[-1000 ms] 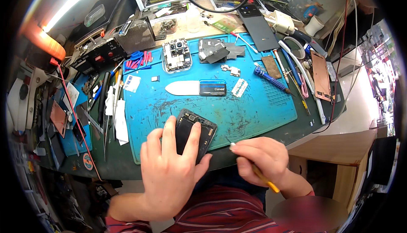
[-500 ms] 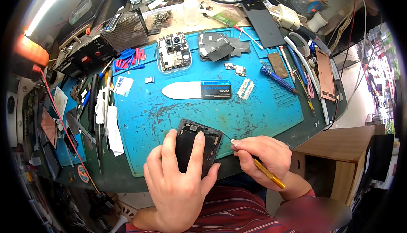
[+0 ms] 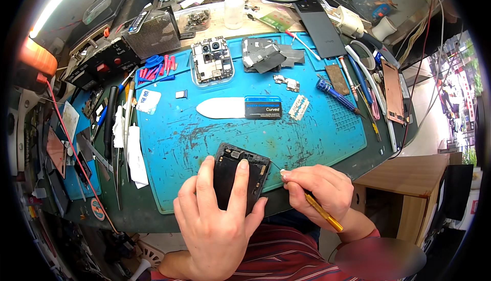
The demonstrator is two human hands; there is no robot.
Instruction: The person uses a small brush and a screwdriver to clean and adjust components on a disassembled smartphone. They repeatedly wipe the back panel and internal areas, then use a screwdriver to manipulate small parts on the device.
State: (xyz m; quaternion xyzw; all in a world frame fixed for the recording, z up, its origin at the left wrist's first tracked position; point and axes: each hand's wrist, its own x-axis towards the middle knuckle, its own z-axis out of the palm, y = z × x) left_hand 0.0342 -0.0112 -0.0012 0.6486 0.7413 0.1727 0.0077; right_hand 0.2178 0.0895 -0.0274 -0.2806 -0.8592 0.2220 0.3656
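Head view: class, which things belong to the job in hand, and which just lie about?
Seemingly in use:
- black phone part, under the left hand
- gold-handled tool, in the right hand

Lying about:
- blue screwdriver
- pinkish panel
- razor blade
- white bottle

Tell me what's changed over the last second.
Your right hand brought the gold-handled tool left toward the black phone frame, its tip now at or near the right edge. Nothing was newly grasped or released. Your left hand still rests on the frame.

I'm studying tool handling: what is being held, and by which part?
The right grip pinches a slim gold-handled tool near its thin tip. The left grip lies spread on a dark phone frame, thumb by its right edge.
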